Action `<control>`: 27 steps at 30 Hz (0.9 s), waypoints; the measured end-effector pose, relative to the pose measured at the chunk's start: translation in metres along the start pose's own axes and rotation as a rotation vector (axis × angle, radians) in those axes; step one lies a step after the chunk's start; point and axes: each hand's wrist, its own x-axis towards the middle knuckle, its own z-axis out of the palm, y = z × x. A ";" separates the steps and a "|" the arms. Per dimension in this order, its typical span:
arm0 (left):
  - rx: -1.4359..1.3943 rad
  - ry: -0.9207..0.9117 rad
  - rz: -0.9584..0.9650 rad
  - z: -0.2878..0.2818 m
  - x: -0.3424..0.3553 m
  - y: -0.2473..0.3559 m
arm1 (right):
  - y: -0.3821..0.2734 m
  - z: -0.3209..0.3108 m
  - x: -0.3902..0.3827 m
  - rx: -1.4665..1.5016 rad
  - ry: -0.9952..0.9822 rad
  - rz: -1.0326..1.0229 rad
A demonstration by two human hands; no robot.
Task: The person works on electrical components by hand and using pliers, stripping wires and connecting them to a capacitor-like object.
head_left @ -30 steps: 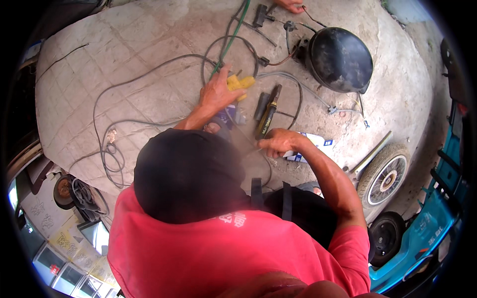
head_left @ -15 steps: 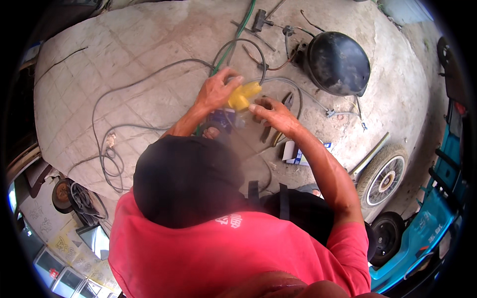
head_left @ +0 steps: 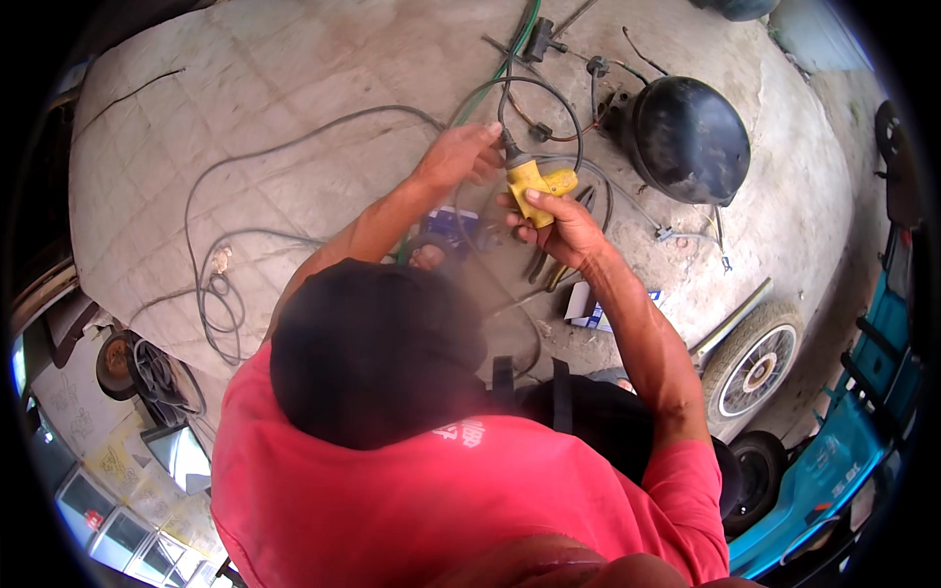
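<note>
My right hand point(head_left: 554, 223) is closed round a yellow three-way socket adapter point(head_left: 529, 184), thumb on top and fingers beneath. A black plug point(head_left: 515, 152) sits in its far end, with a dark cord rising from it. Beside that plug my left hand point(head_left: 466, 157) is held with its fingers apart, the fingertips close to the cord; whether they touch it I cannot tell. Under and behind my right hand lie pliers point(head_left: 559, 275), partly hidden. On the floor below my left hand is a blue box point(head_left: 451, 223).
A black domed compressor point(head_left: 691, 142) with copper pipes stands at the far right. Nearby lies a hammer point(head_left: 540, 41). Grey cable point(head_left: 201, 211) loops over the floor on the left. A small open carton point(head_left: 586, 312) and a spoked wheel point(head_left: 757, 372) are at the right.
My right hand has taken hold of the yellow adapter, which has turned. My left hand has come off it and moved up beside the black plug. The view has shifted slightly.
</note>
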 end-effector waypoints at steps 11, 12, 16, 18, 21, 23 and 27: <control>-0.007 -0.076 0.120 0.010 0.024 0.000 | -0.013 0.005 0.005 0.268 -0.159 0.069; -0.009 -0.081 0.130 0.010 0.026 0.001 | -0.014 0.006 0.005 0.273 -0.163 0.067; -0.010 -0.050 0.147 0.009 0.024 0.009 | -0.021 0.011 0.007 0.121 -0.077 0.010; -0.035 -0.096 0.107 0.002 0.026 0.006 | -0.022 0.014 0.007 0.075 -0.067 -0.003; -0.080 -0.123 0.051 -0.009 0.033 -0.003 | -0.021 0.012 0.004 0.037 -0.075 0.002; -0.096 -0.139 0.034 -0.014 0.036 -0.009 | -0.022 0.009 0.002 -0.004 -0.075 0.005; -0.086 -0.160 0.045 -0.016 0.036 -0.008 | -0.025 0.008 -0.001 -0.146 -0.024 -0.013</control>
